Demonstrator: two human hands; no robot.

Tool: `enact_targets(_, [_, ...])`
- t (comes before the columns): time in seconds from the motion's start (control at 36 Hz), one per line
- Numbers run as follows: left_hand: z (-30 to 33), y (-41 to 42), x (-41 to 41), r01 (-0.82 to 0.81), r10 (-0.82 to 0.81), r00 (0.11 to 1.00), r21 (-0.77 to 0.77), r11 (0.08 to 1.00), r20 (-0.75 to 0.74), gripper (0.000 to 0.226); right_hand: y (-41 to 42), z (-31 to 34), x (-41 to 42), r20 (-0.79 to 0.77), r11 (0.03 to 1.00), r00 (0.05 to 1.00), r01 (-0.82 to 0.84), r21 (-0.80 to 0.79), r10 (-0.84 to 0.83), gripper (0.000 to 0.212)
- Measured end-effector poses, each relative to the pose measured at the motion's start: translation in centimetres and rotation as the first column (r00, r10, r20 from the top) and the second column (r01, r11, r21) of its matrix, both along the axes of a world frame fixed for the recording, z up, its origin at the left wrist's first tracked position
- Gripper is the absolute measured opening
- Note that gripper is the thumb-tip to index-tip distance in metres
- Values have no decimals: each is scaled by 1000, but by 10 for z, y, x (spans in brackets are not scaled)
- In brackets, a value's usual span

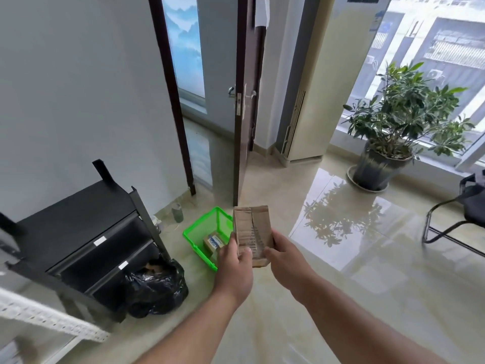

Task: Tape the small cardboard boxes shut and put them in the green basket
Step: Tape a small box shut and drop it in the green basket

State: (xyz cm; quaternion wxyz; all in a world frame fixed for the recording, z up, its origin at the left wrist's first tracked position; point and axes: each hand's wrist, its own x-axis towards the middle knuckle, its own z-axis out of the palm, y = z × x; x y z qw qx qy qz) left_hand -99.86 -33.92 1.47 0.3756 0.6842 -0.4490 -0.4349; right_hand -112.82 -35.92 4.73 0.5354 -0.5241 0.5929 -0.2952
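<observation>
Both hands are gripping a taped cardboard box (252,233) above the floor.
Left hand (234,261) and right hand (284,256) are clasping its sides; the green basket (199,233), at nine o'clock, is holding a box with an unreadable blue label (213,243).

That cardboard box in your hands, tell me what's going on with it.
A person holds a small cardboard box out in front with both hands: left hand and right hand, fingers curled round its sides. Tape shows along its top. The green basket sits on the floor just beyond, with another box already inside.
</observation>
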Motion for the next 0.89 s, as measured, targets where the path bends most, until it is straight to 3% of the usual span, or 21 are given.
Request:
enact_targets(0.33, [7, -21, -103, -130, 129, 991, 35, 991, 21, 53, -38, 0, -100, 62, 993, 991, -117, 8, 116, 54])
enact_targets(0.53, [6, -38, -147, -165, 165, 986, 22, 986, 25, 70, -62, 2, -149, 67, 984, 982, -177, 10, 176, 53])
enact_targets(0.61, [8, -44, -159, -183, 182, 983, 23, 983, 36, 72, -70, 0, -159, 71, 984, 982, -178, 14, 176, 52])
enact_targets(0.75, [13, -54, -169, -201, 200, 978, 26, 979, 54, 55, -83, -11, -164, 41, 992, 992, -122, 37, 121, 36])
enact_targets(0.89, [-6, -69, -162, -244, 240, 969, 69, 967, 60, 70, -100, -21, -157, 11, 986, 988, -156, 60, 156, 36])
